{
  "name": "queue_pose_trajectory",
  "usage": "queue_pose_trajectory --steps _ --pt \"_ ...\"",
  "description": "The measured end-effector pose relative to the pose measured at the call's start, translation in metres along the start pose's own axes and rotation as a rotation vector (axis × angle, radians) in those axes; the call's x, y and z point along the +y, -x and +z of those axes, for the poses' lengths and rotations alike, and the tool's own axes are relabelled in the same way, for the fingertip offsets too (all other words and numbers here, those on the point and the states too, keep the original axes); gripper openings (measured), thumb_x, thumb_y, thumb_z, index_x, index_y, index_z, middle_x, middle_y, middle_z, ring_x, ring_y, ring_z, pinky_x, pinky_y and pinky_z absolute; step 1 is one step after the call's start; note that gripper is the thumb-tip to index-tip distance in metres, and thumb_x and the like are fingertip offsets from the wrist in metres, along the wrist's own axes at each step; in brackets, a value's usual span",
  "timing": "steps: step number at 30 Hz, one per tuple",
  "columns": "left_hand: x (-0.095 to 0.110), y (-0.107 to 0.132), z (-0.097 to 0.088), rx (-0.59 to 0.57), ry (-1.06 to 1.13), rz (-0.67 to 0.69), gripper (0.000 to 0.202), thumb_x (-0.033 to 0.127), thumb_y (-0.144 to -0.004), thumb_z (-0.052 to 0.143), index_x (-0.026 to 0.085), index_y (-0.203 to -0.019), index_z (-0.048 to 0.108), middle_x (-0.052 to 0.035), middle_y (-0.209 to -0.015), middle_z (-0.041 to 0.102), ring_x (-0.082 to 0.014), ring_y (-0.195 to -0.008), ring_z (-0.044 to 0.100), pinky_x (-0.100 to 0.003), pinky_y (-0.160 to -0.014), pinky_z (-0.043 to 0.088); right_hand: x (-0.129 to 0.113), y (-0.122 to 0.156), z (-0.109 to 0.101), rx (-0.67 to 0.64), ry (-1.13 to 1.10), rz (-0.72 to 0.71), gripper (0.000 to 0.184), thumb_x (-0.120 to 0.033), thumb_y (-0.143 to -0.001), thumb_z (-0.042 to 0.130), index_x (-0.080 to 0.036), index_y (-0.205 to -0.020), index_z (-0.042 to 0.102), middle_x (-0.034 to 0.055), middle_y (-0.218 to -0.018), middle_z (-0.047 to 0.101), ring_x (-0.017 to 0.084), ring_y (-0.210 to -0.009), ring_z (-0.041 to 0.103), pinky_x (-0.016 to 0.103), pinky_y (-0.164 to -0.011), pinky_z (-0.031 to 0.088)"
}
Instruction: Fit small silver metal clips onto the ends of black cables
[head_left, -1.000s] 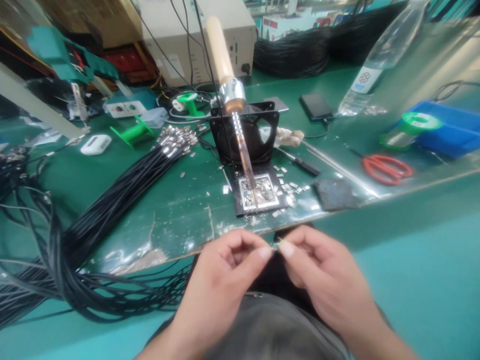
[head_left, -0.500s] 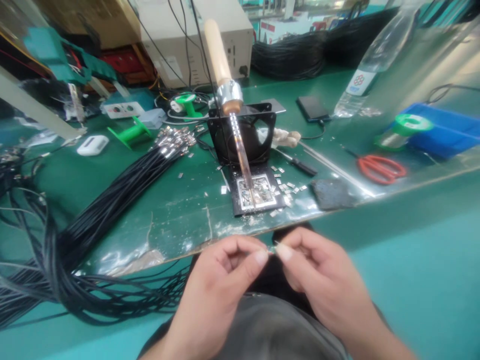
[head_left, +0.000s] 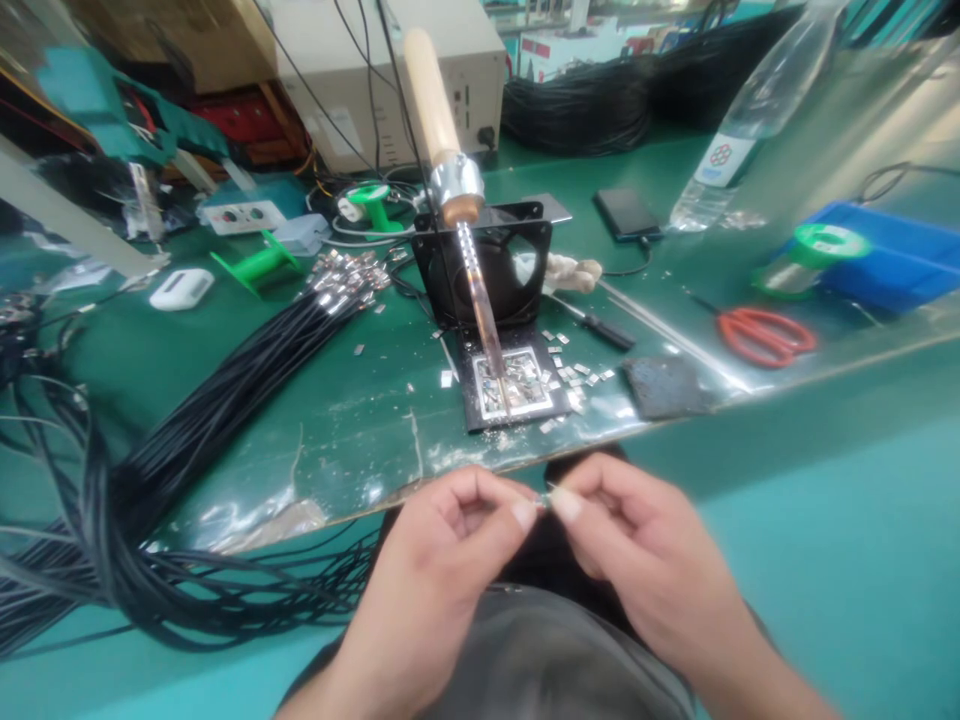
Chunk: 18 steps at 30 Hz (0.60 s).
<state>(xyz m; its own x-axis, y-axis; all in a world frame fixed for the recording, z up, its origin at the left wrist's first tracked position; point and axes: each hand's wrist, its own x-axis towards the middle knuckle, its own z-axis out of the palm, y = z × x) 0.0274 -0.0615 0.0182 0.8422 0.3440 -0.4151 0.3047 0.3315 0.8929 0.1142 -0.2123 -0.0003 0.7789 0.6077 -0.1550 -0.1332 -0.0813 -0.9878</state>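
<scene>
My left hand (head_left: 442, 560) and my right hand (head_left: 637, 560) meet just below the table's front edge, over my lap. Both are closed in a pinch, thumb tips almost touching, on a tiny metal piece (head_left: 545, 497) held between them; it is too small to name. Right above the hands, on the green table (head_left: 337, 400), a soldering iron (head_left: 457, 190) with a wooden handle leans in a black stand (head_left: 487, 265), its tip resting on a black pad (head_left: 514, 385) strewn with small metal clips.
A thick bundle of black cables (head_left: 225, 400) with metal ends runs left and spills over the edge. Red scissors (head_left: 765, 333), a blue tray (head_left: 892, 260), a solder spool (head_left: 817, 245), a phone (head_left: 628, 215), a water bottle (head_left: 750, 110) and a screwdriver (head_left: 600, 328) lie to the right.
Both hands have sunk slightly toward my lap, keeping the pinch on the tiny piece. Nothing on the table has moved.
</scene>
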Motion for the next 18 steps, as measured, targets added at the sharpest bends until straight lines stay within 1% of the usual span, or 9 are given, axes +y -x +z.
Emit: queue_pose_trajectory --steps 4,7,9,11,14,18 --pt "-0.005 0.001 -0.004 -0.028 -0.038 0.006 0.014 0.033 -0.092 0.082 0.020 -0.087 0.078 0.0015 -0.081 0.072 -0.0093 -0.068 0.055 -0.021 -0.066 0.045 0.002 0.000 0.000 0.019 -0.026 0.009 0.032 -0.039 -0.098 0.069 -0.020 -0.073 0.063 -0.0060 -0.057 0.047 0.009 -0.051 0.037 0.022 -0.047 0.032" --pt "-0.011 0.004 -0.006 -0.014 -0.010 -0.002 0.013 0.034 -0.092 0.083 0.022 -0.096 0.079 0.0030 -0.075 0.069 -0.0103 -0.067 0.058 -0.021 -0.064 0.046 0.002 0.001 0.000 0.019 -0.032 0.019 0.032 -0.040 -0.098 0.069 -0.021 -0.073 0.065 -0.0060 -0.056 0.047 0.010 -0.050 0.036 0.022 -0.045 0.031" --pt "-0.015 0.006 -0.007 0.005 0.021 -0.004 0.017 0.035 -0.091 0.085 0.024 -0.102 0.080 0.0026 -0.077 0.071 -0.0116 -0.070 0.062 -0.022 -0.068 0.050 0.002 0.001 0.000 0.013 -0.034 0.019 0.031 -0.039 -0.099 0.069 -0.021 -0.073 0.065 -0.0059 -0.056 0.047 0.010 -0.050 0.036 0.022 -0.045 0.032" --pt "-0.017 0.007 -0.007 0.025 0.040 0.007 0.019 0.036 -0.089 0.087 0.025 -0.104 0.081 0.0015 -0.084 0.075 -0.0126 -0.076 0.065 -0.023 -0.074 0.053 0.003 0.003 0.001 0.003 -0.041 0.018 0.032 -0.038 -0.100 0.068 -0.021 -0.073 0.066 -0.0059 -0.056 0.047 0.009 -0.051 0.036 0.021 -0.046 0.032" --pt "-0.021 0.007 -0.007 0.040 0.046 0.031 0.019 0.036 -0.088 0.089 0.027 -0.104 0.083 0.0011 -0.090 0.077 -0.0132 -0.081 0.066 -0.023 -0.077 0.054 0.004 0.005 0.003 -0.002 -0.053 0.018 0.031 -0.038 -0.100 0.069 -0.020 -0.074 0.066 -0.0059 -0.057 0.047 0.009 -0.051 0.036 0.021 -0.047 0.032" --pt "-0.026 0.008 -0.005 0.074 0.038 0.104 0.014 0.030 -0.089 0.087 0.029 -0.103 0.085 0.0013 -0.092 0.079 -0.0139 -0.085 0.067 -0.023 -0.081 0.053 0.007 0.007 0.008 0.029 -0.078 0.012 0.034 -0.039 -0.100 0.068 -0.020 -0.073 0.063 -0.0063 -0.057 0.045 0.009 -0.051 0.033 0.022 -0.046 0.029"
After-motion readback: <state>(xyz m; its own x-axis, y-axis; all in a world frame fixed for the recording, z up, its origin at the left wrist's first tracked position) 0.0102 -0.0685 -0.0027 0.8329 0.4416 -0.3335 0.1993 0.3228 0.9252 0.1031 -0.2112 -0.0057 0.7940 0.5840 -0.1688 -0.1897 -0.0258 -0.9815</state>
